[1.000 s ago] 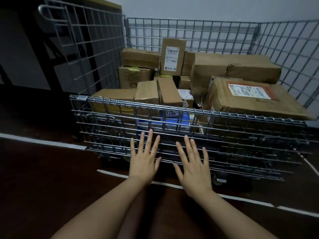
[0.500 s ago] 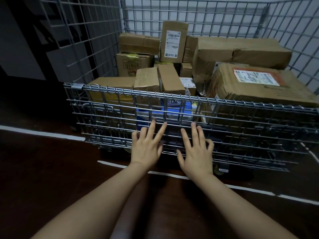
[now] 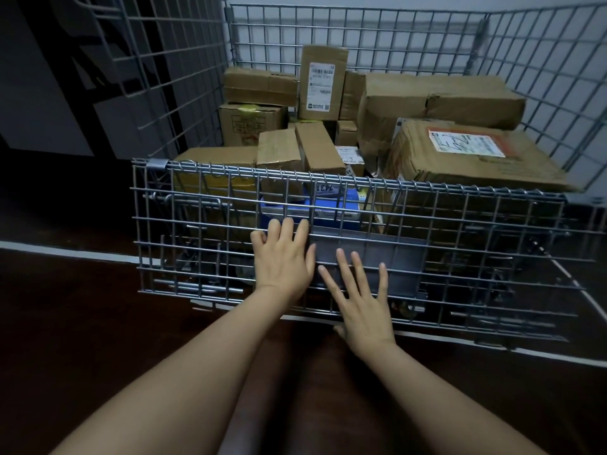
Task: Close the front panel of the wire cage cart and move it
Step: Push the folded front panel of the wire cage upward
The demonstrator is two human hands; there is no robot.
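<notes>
The wire cage cart [image 3: 394, 37] stands right in front of me, filled with several cardboard boxes [image 3: 473, 165]. Its folding front panel [image 3: 460, 224] hangs down over the lower front wall, with a grey plate [image 3: 387, 254] at its middle. My left hand [image 3: 282, 261] is on the panel left of the plate, its fingertips curled through the mesh around a horizontal wire. My right hand [image 3: 364, 303] lies flat on the lower mesh below the plate, fingers spread, holding nothing.
The cart's tall left side [image 3: 157, 70] and right side [image 3: 558, 77] rise above the low front. A white floor line [image 3: 65, 252] runs under the cart across the dark floor. A caster [image 3: 410, 311] shows beneath. A dark wall stands at the left.
Both hands came forward onto the panel. My left hand rose and hooked its fingers into the mesh. My right hand dropped lower and spread flat. The view has moved closer to the cart.
</notes>
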